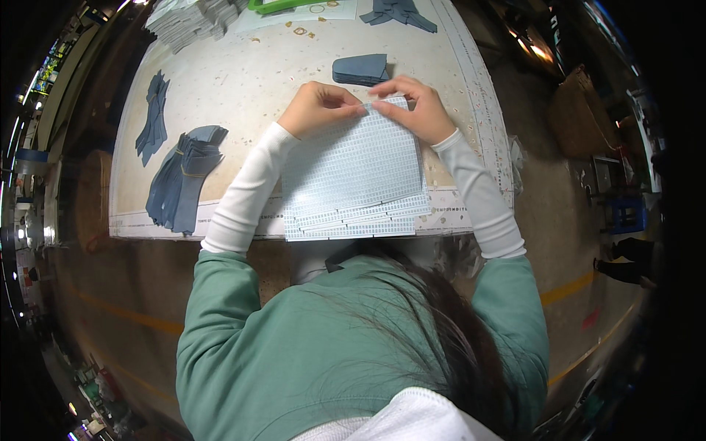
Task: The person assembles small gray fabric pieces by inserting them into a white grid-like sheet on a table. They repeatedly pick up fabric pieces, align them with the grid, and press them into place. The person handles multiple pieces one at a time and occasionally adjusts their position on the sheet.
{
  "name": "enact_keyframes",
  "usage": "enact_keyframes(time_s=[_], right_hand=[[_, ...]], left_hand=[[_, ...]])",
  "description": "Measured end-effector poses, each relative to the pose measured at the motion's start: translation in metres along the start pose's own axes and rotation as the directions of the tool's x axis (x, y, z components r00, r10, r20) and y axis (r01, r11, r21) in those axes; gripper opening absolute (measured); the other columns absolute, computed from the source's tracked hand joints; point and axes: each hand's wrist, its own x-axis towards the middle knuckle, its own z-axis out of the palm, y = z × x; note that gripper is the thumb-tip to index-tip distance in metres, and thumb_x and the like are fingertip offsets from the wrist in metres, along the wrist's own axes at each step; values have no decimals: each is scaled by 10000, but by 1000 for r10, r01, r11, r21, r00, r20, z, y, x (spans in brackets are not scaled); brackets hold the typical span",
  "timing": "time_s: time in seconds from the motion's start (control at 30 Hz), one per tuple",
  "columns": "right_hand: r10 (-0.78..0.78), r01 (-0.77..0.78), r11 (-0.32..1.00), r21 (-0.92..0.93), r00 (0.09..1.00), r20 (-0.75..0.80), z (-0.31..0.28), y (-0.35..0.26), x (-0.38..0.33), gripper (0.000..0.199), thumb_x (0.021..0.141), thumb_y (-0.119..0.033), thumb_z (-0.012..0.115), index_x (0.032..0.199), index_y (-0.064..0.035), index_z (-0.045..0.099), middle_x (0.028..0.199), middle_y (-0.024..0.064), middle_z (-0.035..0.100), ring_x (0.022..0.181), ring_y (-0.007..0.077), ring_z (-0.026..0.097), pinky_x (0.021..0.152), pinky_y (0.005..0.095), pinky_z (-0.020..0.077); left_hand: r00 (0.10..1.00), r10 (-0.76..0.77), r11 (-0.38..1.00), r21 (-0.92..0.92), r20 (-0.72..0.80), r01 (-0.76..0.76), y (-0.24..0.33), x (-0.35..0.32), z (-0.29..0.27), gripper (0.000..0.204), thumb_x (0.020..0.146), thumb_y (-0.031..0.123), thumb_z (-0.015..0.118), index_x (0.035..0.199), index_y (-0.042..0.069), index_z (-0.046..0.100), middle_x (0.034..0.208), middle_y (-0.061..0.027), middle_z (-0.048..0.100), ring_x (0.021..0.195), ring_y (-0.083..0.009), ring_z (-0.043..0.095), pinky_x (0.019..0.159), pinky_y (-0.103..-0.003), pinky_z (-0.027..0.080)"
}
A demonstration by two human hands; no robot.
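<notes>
A small pile of white sheets printed all over with a fine blue grid, like label sheets (353, 169), lies fanned at the table's near edge. At the top sheet's far edge, my left hand (322, 109) is closed, with thumb and forefinger pinching the paper. Close beside it, my right hand (418, 112) has its thumb on the same edge and its forefinger curled over behind; the sheet's far edge is between them. Just beyond my fingertips sits a neat stack of blue-grey cut fabric pieces (359, 69).
At the left lie a banded bundle of blue-grey fabric pieces (180, 180) and a smaller bundle (154, 117). More pieces (399, 13) rest at the far right. A pale stacked pile (193, 22), a green tray (283, 5) and loose rubber bands (300, 31) are at the far side.
</notes>
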Motion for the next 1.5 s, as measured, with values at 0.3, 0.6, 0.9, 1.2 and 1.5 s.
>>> enact_keyframes(time_s=[0.3, 0.6, 0.9, 1.2, 1.5], right_hand=[[150, -157, 977, 145, 987, 57, -4, 6, 1, 171, 847, -185, 693, 875, -16, 700, 767, 14, 674, 693, 82, 606, 648, 225, 484], [156, -173, 967, 184, 982, 104, -9, 7, 1, 154, 848, -170, 692, 858, -17, 703, 760, 17, 672, 687, 81, 606, 640, 221, 483], [270, -288, 913, 290, 958, 101, -15, 10, 3, 179, 826, -212, 718, 855, -35, 723, 733, 49, 676, 651, 118, 624, 620, 241, 493], [190, -208, 958, 197, 976, 109, 15, -6, 1, 178, 805, -236, 736, 860, -66, 735, 752, 44, 689, 676, 120, 625, 648, 251, 498], [258, -274, 915, 297, 962, 92, 0, 3, -4, 200, 831, -179, 714, 940, -11, 704, 800, 23, 674, 703, 72, 598, 647, 205, 478]], left_hand=[[988, 97, 973, 221, -120, -69, 5, -14, -2, 184, 848, 216, 694, 912, 45, 720, 786, -39, 694, 666, -101, 621, 631, -227, 500], [1000, -15, 990, 137, -26, 19, -9, -22, -18, 212, 841, 244, 706, 893, 39, 725, 813, -54, 703, 736, -120, 646, 717, -266, 513], [985, -134, 991, 8, -105, 135, -33, -61, -64, 189, 874, 193, 668, 942, 23, 716, 804, -36, 685, 731, -98, 605, 732, -245, 491], [989, 118, 893, 425, 90, -145, 12, -35, -52, 343, 880, 268, 650, 1183, 110, 625, 1066, -55, 679, 958, -201, 651, 886, -335, 482], [986, 45, 988, 141, 163, -69, 20, 10, -18, 173, 849, 175, 686, 946, 32, 696, 837, -54, 696, 778, -118, 651, 772, -252, 523]])
